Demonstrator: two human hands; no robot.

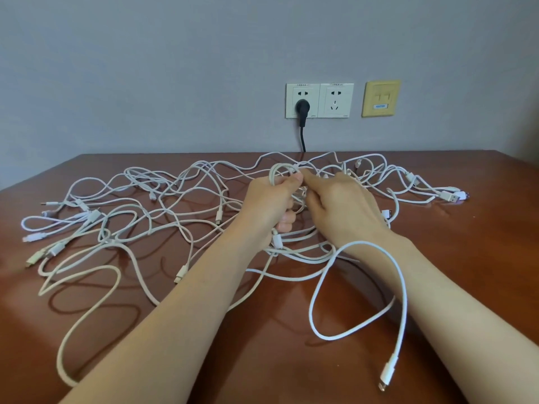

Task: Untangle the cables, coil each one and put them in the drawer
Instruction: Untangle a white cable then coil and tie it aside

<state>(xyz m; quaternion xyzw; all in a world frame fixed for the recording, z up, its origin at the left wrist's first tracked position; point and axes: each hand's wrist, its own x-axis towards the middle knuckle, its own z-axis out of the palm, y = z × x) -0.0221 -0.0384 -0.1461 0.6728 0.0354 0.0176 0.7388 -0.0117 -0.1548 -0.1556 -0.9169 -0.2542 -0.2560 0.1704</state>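
White cable (388, 368) loops over R forearm, plug end nearest cam; left hand (271, 199) grips coil (275, 172); right hand (338, 199) fingers curled, pinching coil; tangled cables (151, 196) spread on table (466, 272).

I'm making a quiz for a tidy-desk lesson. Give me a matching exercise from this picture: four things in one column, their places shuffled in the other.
Things
1. black plug
2. yellow wall plate
3. white cable loop
4. small coil

Places
A. gripped by the left hand
B. draped over the wrist of the right hand
C. in the left white socket
D. on the wall, farthest right

Pairs: 1-C, 2-D, 3-B, 4-A
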